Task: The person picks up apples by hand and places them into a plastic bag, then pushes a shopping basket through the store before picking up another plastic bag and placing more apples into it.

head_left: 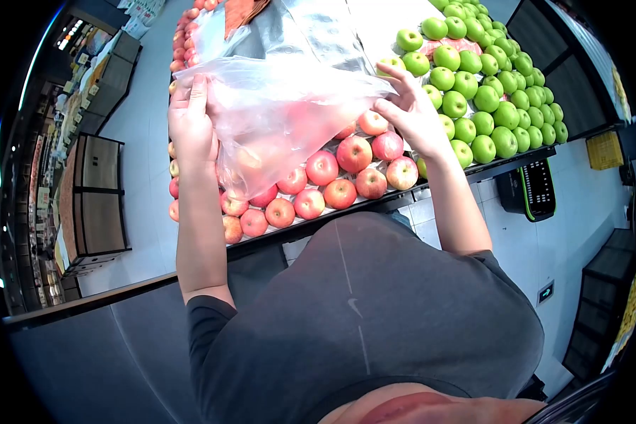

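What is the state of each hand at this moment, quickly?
Left hand: closed, holding the plastic bag.
Right hand: open, at the bag's other end.

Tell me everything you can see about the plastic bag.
The plastic bag is thin, colourless and translucent, with a creased, filmy surface and no print I can make out. It is spread sideways between the left hand, which grips its left side, and the right hand at its right end. Its lower part droops over the red apples, some showing faintly through. Whether it touches them, or holds anything, I can't tell.
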